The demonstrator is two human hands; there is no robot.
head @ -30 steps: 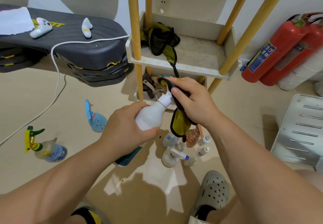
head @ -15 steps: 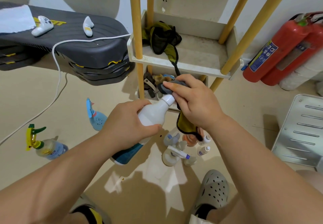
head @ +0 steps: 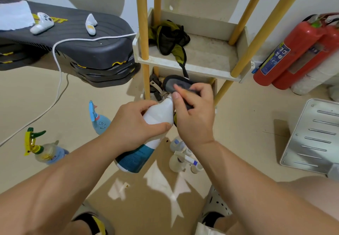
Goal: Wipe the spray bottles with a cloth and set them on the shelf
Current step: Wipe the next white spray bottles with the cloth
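Observation:
My left hand (head: 135,126) grips a white bottle with a teal label (head: 157,115) around its middle, tilted with the neck pointing up and away. My right hand (head: 194,115) holds a dark grey and olive cloth (head: 176,85) against the bottle's neck and shoulder. The white shelf (head: 192,65) with yellow posts stands just behind; an olive-black rag (head: 168,38) lies on its upper tray. On the floor at left are a blue spray bottle (head: 100,121) and a clear bottle with a yellow-green trigger (head: 44,150). Several small bottles (head: 181,155) stand under my right wrist.
A stack of dark boards (head: 82,51) with two white controllers and a white cable lies at the left. Two red fire extinguishers (head: 297,51) lean at the right wall. A metal slotted panel (head: 315,135) lies on the floor at right. My shoes show at the bottom.
My right hand with the cloth has slid down from the bottle's cap onto its neck and shoulder. The bottle's base has swung lower.

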